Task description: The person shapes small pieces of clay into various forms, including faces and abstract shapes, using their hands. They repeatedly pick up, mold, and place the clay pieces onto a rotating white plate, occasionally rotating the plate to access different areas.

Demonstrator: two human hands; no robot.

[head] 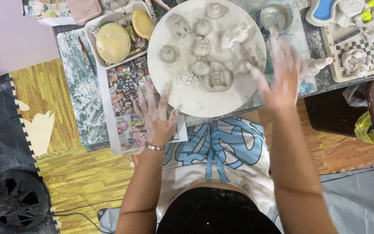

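A round white board [195, 99] lies on the low table in front of me, carrying several small grey clay figures [201, 47] and some clay crumbs [186, 78]. My left hand [154, 113], dusted with clay, is spread flat at the board's lower left edge, with a bracelet on the wrist. At the board's right edge my right hand [282, 73] hovers, fingers apart and blurred by motion. Neither hand holds anything.
A white tray [92, 43] with round yellow sponges stands at the upper left. A glass water jar [274, 16] is behind the board. A checkered tray [360, 47] of clay pieces sits at the right. A picture sheet [124, 86] lies left of the board; a fan [14, 203] sits on the floor.
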